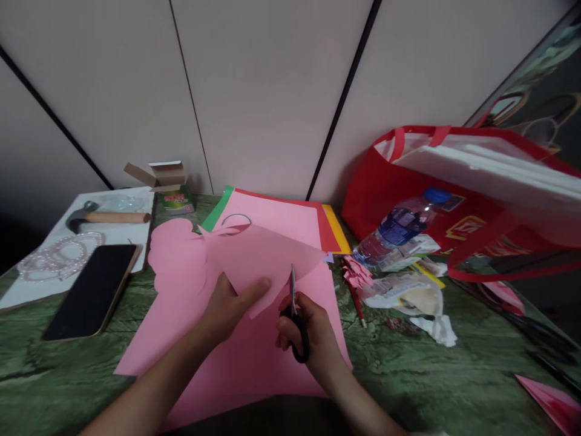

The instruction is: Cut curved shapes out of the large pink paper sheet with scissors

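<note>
My left hand (231, 306) pinches a piece of pink paper (263, 254), thumb on top, holding it up above the larger pink sheets. In my right hand (311, 333) is a pair of scissors (297, 315) with black handles, the blades pointing up and away at the paper's right edge. Whether the blades are parted I cannot make out. A curled, partly cut strip rises at the paper's far left end. Beneath both hands lie large pink sheets (272, 375), one with a scalloped edge at the left.
To the left are a phone (93, 290), beaded strands (63, 257), a hammer (109, 217) and a small open box (176, 197). Coloured sheets (338, 230) lie behind. At right are a paper flower (357, 272), a pencil (357, 306), a water bottle (399, 227), wrappers (408, 290) and a red bag (367, 194).
</note>
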{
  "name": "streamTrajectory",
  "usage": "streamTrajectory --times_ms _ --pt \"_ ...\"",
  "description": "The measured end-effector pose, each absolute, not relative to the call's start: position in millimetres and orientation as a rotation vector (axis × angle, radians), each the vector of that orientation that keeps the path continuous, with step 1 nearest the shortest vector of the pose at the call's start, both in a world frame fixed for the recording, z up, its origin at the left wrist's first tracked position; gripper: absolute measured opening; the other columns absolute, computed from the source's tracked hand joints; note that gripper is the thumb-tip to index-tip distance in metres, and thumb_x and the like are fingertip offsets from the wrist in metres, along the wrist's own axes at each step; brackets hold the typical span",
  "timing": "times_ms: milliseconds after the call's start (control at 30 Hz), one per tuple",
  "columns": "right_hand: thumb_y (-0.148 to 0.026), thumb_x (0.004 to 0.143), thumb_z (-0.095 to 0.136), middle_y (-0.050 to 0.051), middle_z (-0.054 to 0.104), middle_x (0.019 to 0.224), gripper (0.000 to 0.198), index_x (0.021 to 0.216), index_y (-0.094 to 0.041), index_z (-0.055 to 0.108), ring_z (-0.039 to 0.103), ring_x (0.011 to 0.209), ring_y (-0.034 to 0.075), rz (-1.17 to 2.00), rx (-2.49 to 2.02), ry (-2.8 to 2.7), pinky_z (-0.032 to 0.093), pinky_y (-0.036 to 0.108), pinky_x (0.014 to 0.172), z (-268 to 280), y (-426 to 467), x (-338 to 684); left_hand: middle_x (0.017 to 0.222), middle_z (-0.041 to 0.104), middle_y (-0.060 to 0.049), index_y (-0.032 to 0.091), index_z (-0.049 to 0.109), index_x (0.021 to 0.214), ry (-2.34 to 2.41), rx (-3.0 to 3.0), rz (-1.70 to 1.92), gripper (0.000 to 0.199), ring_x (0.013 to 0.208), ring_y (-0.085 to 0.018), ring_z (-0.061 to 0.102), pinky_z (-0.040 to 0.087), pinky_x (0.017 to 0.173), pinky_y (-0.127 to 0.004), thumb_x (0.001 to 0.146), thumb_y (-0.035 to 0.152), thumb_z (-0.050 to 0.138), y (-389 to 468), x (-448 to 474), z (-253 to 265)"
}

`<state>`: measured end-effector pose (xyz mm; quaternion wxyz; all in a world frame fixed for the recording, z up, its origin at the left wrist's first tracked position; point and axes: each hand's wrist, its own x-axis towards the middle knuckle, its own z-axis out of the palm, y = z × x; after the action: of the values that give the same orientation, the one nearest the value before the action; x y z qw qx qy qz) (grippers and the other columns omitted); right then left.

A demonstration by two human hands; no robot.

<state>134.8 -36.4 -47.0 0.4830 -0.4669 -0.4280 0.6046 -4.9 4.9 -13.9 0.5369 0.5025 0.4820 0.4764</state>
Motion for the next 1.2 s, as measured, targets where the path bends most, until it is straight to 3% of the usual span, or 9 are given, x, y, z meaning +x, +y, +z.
streamTrajectory --times_ms 200,367,567,867,1200 --pt "-0.032 0.065 0.068 -0.008 0.051 0.052 0.032 0.084 -0.019 0.047 0.05 0.045 0.01 1.493 -1.101 -1.039 0.039 0.021 0.045 -46.1 -34.1 136.1 0.095 0.069 -0.006 0.017 0.063 0.095 1.124 1.284 1.064 0.027 0.088 -0.022 0.062 0.05 0.075 -0.032 0.071 0.029 0.064 4.0 -5.6 -11.5" --pt "-0.035 0.061 0.073 -0.005 0.051 0.06 0.033 0.075 -0.019 0.048 0.047 0.053 0.011 1.413 -1.103 -1.074 0.036 0.022 0.049 -43.5 -32.2 138.6 0.101 0.067 -0.007 0.019 0.059 0.105 1.135 1.302 1.032 0.036 0.094 -0.025 0.061 0.05 0.078 -0.034 0.07 0.028 0.065 1.6 -3.7 -13.3" --pt "-0.039 0.063 0.071 -0.004 0.052 0.061 0.033 0.073 -0.02 0.046 0.047 0.053 0.012 1.404 -1.093 -1.087 0.036 0.023 0.049 -42.4 -33.0 137.8 0.097 0.069 -0.006 0.019 0.063 0.098 1.073 1.343 1.007 0.026 0.091 -0.023 0.062 0.05 0.078 -0.033 0.073 0.027 0.062 1.3 -3.3 -14.4" --pt "-0.04 0.063 0.072 -0.005 0.05 0.06 0.035 0.076 -0.02 0.046 0.048 0.053 0.012 1.437 -1.08 -1.072 0.037 0.024 0.051 -40.2 -33.8 137.8 0.101 0.067 -0.005 0.02 0.059 0.104 1.101 1.363 1.015 0.031 0.095 -0.022 0.06 0.048 0.08 -0.032 0.074 0.026 0.062 0.4 -3.1 -13.4" --pt "-0.043 0.067 0.067 -0.003 0.053 0.062 0.033 0.077 -0.019 0.046 0.051 0.054 0.012 1.426 -1.104 -1.097 0.038 0.024 0.05 -41.1 -34.4 138.0 0.089 0.07 -0.003 0.019 0.063 0.095 1.068 1.386 1.0 0.021 0.085 -0.02 0.063 0.05 0.074 -0.031 0.075 0.023 0.06 1.7 -3.5 -12.9"
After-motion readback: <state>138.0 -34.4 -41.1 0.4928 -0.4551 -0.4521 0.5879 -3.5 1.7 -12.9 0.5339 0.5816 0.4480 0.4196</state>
